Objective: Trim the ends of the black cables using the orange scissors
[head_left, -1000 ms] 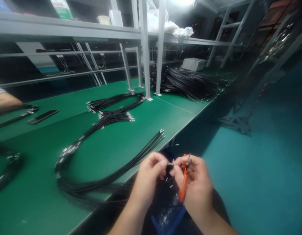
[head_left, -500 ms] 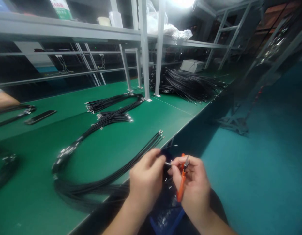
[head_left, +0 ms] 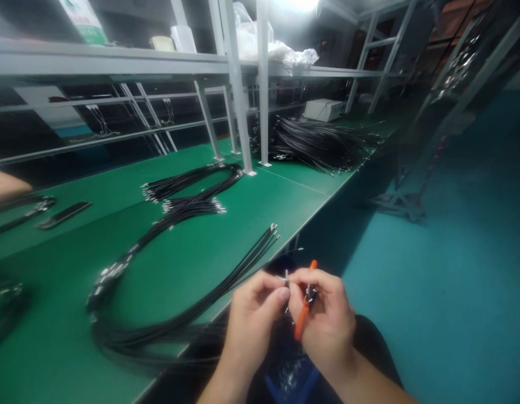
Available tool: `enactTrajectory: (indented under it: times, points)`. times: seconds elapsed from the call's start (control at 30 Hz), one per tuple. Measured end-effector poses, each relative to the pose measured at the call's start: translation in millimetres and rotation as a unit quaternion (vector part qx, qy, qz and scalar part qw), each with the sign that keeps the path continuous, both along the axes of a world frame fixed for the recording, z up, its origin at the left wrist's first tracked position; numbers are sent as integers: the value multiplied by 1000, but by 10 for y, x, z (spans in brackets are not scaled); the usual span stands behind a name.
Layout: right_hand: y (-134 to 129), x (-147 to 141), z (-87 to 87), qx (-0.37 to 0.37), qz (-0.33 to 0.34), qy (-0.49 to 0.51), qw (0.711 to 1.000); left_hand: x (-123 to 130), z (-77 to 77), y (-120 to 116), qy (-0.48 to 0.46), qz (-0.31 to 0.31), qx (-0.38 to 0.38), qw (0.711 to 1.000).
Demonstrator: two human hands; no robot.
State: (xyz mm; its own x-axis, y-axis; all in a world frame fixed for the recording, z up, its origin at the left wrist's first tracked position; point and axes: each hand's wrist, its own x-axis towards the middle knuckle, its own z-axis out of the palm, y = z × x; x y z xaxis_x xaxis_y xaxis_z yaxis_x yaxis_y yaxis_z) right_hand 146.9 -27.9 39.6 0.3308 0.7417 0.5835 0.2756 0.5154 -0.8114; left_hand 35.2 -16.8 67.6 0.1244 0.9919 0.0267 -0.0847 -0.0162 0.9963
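Over the bench's near edge, my left hand (head_left: 254, 317) is closed, thumb and forefinger pinching the end of a black cable, its pale tip (head_left: 286, 275) showing between both hands. My right hand (head_left: 331, 314) wraps around small orange-handled pliers (head_left: 302, 321), while its thumb and forefinger meet the same tip. The pliers lie in the palm, their metal jaws apart from the cable. A bundle of black cables (head_left: 192, 315) curves across the green bench toward my left hand; its pale-tipped ends (head_left: 273, 229) fan out beyond the hands.
More black cables (head_left: 176, 185) lie farther back on the green bench (head_left: 159, 269), with a large pile (head_left: 319, 143) beside the shelf posts. A phone-like dark object (head_left: 66, 214) and another person's arm (head_left: 7, 186) are at left. Below my hands is a blue container (head_left: 291, 379) holding small bits.
My hands have come closer together, and my left thumb and fingers have turned to pinch at the cable tip. The pliers have tilted and shifted slightly left in my right hand.
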Motion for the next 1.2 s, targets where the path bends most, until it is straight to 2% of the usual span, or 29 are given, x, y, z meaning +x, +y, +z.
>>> enactTrajectory:
  times: [0.07, 0.17, 0.23, 0.3, 0.37, 0.43, 0.5, 0.57, 0.7, 0.9, 1.2]
  points:
    - [7, 23, -19, 9, -18, -9, 1000, -10, 0, -4, -28, 11, -11, 999]
    - [-39, 90, -34, -26, -23, -9, 999, -43, -19, 10, -42, 33, -27, 998]
    - [-119, 127, -6, -75, 3, 16, 997, -63, -35, 27, -37, 43, -28, 998]
    - [-219, 142, 61, -147, 64, 75, 984, -71, -41, 42, -23, 54, -19, 998]
    - [-303, 139, 151, -240, 154, 158, 945, -67, -37, 46, -5, 71, -4, 997]
    - [-344, 134, 238, -332, 226, 232, 886, -55, -29, 41, 7, 89, 12, 996]
    - [-343, 132, 308, -396, 262, 287, 832, -44, -24, 30, 8, 96, 26, 995]
    - [-320, 134, 357, -421, 274, 321, 803, -35, -23, 18, 12, 95, 40, 995]
    - [-277, 129, 403, -425, 266, 337, 797, -29, -27, -3, 30, 89, 61, 994]
    - [-219, 121, 376, -457, 257, 314, 791, -44, -76, 0, 63, 84, 98, 990]
    - [-176, 96, 308, -465, 241, 287, 802, -56, -121, -3, 93, 67, 123, 986]
